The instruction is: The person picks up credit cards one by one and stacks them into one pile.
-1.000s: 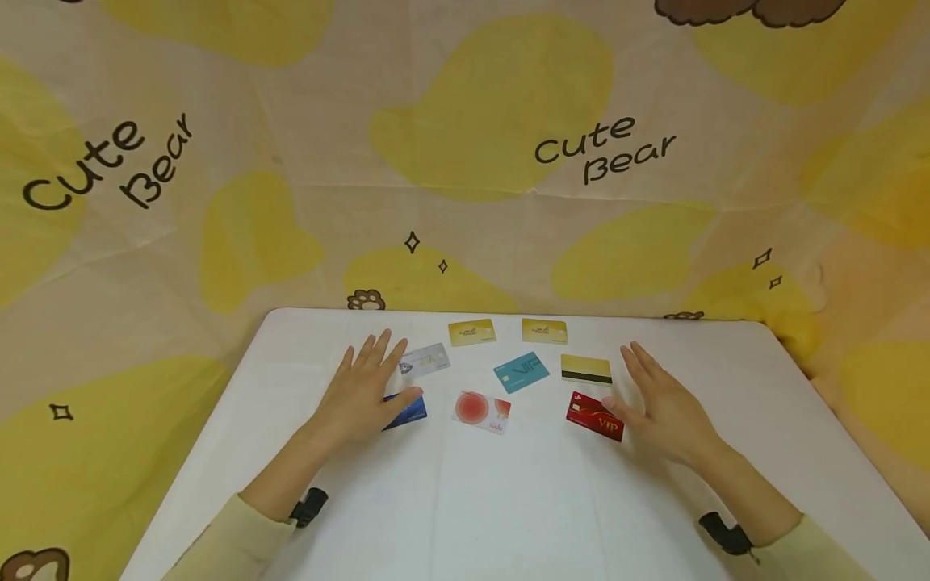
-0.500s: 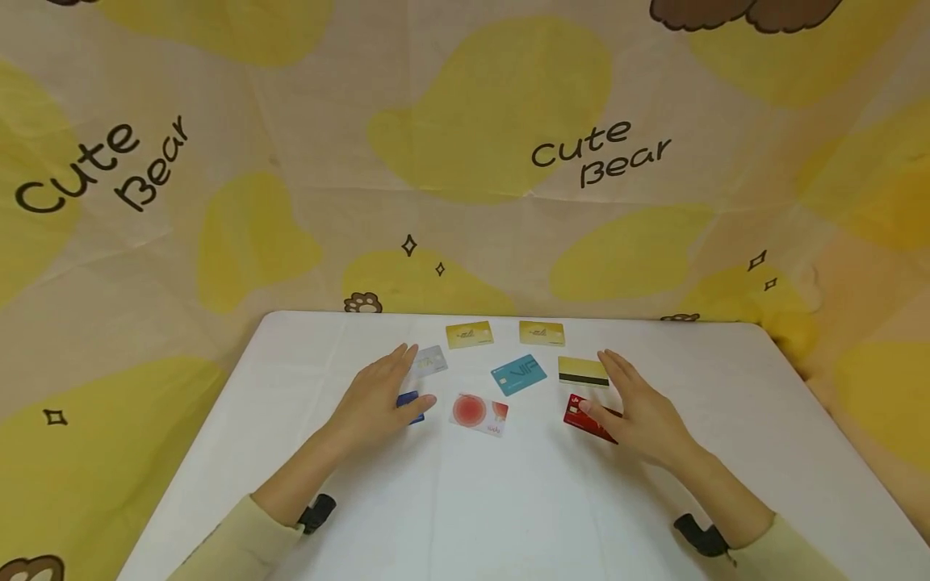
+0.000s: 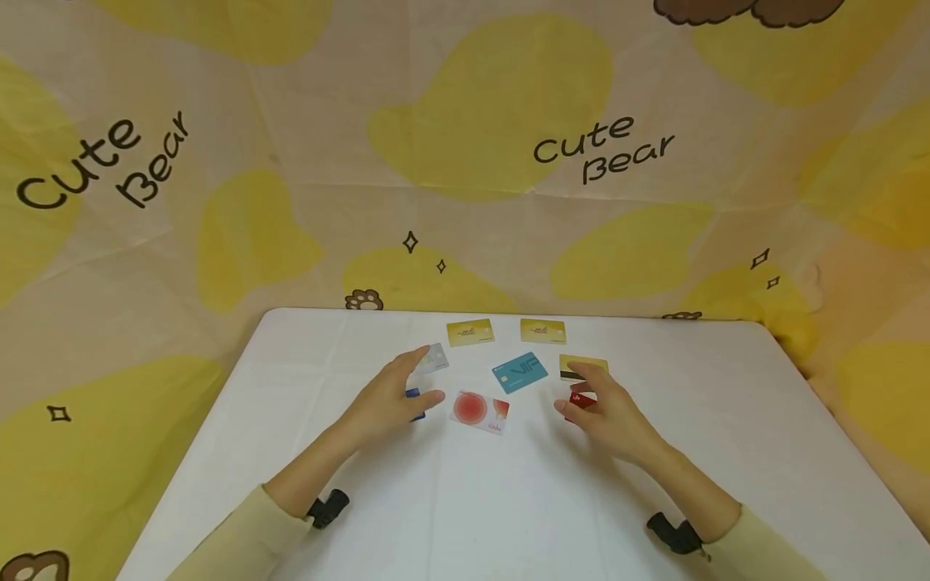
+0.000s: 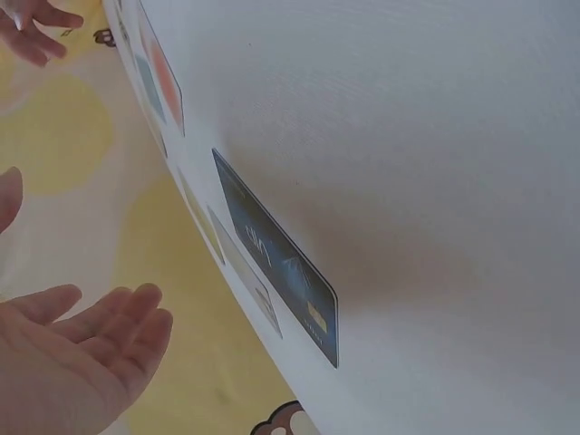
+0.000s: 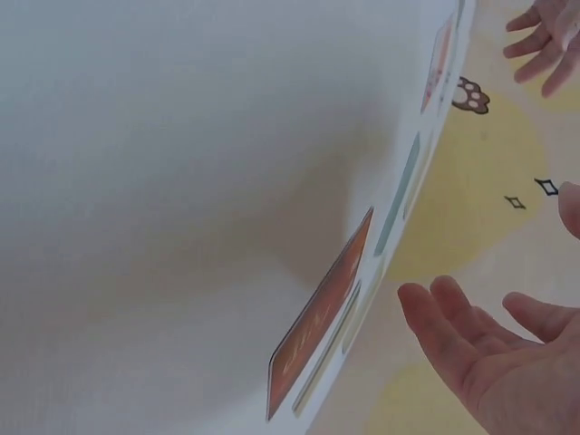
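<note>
Above the left part of the card group hovers my left hand [image 3: 385, 401], fingers loosely extended and holding nothing. It partly hides a blue card [image 4: 276, 258] and a silver card [image 3: 436, 358]. My right hand [image 3: 613, 411] hangs over a red VIP card [image 5: 322, 313], thumb and fingers apart with nothing between them. Its fingers also cover part of a gold card with a black stripe [image 3: 594, 363]. Between the hands lie a teal VIP card [image 3: 520, 372] and a white card with a red circle [image 3: 479, 411]. Both wrist views show the hands raised off the table.
Two gold cards [image 3: 470, 332] lie side by side near the far edge of the white table [image 3: 494, 508]. Behind the table hangs a yellow patterned cloth [image 3: 465, 161]. Each wrist carries a black strap-like device [image 3: 329, 509].
Both hands have drifted inward toward each other. The right hand moved left over the red card, and its fingers bent a little. The cards have stayed in place.
</note>
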`<state>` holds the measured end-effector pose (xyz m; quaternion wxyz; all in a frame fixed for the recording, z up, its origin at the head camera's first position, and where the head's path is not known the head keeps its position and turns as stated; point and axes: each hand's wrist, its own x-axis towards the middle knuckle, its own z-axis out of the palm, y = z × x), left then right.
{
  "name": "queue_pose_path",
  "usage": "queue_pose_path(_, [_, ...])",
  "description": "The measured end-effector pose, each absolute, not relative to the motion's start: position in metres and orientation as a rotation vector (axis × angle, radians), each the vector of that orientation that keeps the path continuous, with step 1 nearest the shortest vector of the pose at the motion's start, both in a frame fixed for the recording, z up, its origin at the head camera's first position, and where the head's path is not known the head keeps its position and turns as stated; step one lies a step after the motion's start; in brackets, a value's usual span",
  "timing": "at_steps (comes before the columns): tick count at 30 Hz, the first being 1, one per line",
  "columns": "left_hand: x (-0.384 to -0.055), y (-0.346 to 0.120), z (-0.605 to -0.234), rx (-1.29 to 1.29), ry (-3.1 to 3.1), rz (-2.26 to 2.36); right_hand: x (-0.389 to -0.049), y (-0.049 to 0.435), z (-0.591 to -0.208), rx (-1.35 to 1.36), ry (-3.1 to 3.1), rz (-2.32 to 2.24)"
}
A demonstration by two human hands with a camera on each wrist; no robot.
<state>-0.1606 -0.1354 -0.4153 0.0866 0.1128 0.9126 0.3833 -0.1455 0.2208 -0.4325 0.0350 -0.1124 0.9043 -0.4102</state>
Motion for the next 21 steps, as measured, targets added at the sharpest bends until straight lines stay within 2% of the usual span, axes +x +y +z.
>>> queue_pose_path(12, [-0.169,-0.128,-0.425,0.282,2.612,1.276,-0.148,0.198,-0.433,-0.210,2.684,-1.281])
queue_pose_path(21, [-0.174,-0.123,-0.429,0.238,2.584,1.304,-0.156,0.187,-0.438,-0.141,2.435,-1.475])
